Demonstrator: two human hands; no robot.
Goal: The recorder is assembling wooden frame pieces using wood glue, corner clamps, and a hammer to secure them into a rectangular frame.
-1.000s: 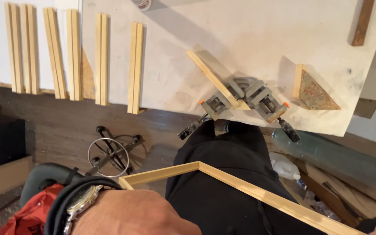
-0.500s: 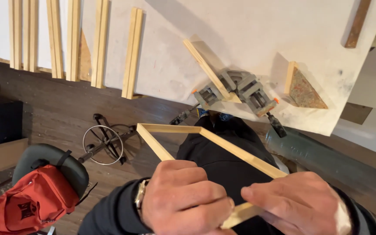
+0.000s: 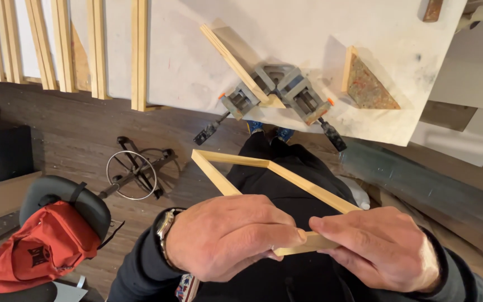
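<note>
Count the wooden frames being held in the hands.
1. The frame is held above the lap, left hand and right hand pinching its near corner. A loose strip sits in the corner clamp on the table; more strips lie left.

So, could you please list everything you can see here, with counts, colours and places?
wooden frame: one, pale wood, held in front of the body
corner clamp: one, grey, on the worktable edge
worktable: one, off-white, top
wood strips: several, pale, upper left on the table
triangular block: one, brownish, right of the clamp
red bag: one, lower left
wire-ring stand: one, black, on the floor
left hand: gripping the frame's near corner
right hand: gripping the same corner
</note>
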